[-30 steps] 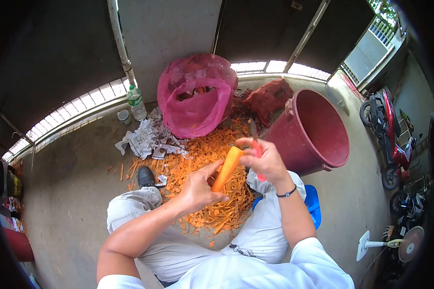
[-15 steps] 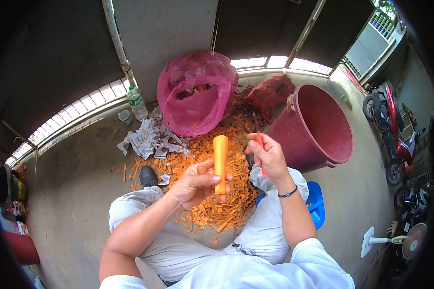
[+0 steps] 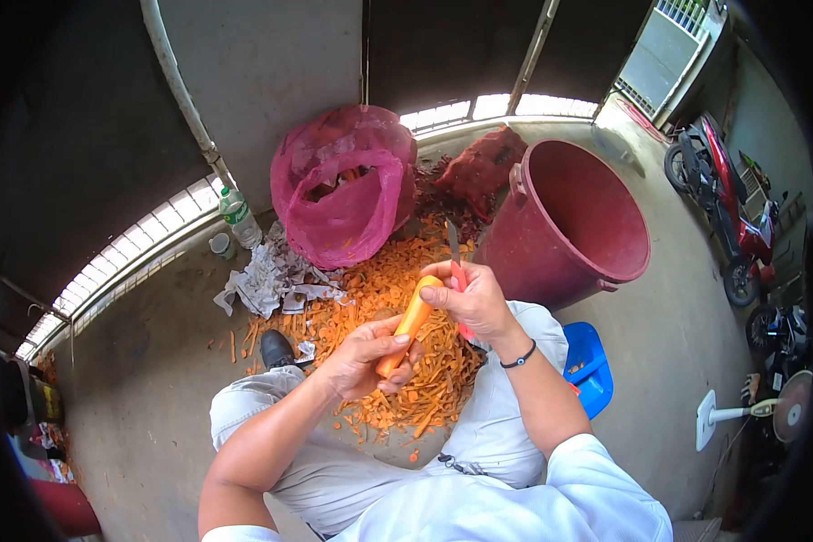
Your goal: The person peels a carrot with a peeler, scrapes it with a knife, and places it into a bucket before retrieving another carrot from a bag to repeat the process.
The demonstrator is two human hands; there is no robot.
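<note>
While the left hand (image 3: 370,355) grips the lower end of the carrot (image 3: 412,323) between thumb and fingers, the right hand (image 3: 477,305) pinches the red handle of the knife (image 3: 453,242), blade pointing away from the person, with its thumb at the carrot's upper end. The carrot is tilted between the hands, above a pile of orange peelings (image 3: 415,397) on the floor (image 3: 163,370). Beyond the pile, the pink plastic bag (image 3: 339,239) sits with its mouth gaping; the contents visible through the opening cannot be identified. To the right of the bag, a red mesh sack (image 3: 481,170) lies slumped next to the dark red bin (image 3: 513,237), whose inner wall is visible through its wide mouth. Beside the person's right knee, a blue container (image 3: 594,393) carries small orange scraps. Left of the bag, a clear bottle (image 3: 240,219) with a green label stands beside a small cup (image 3: 220,245), near crumpled paper (image 3: 266,274).
</note>
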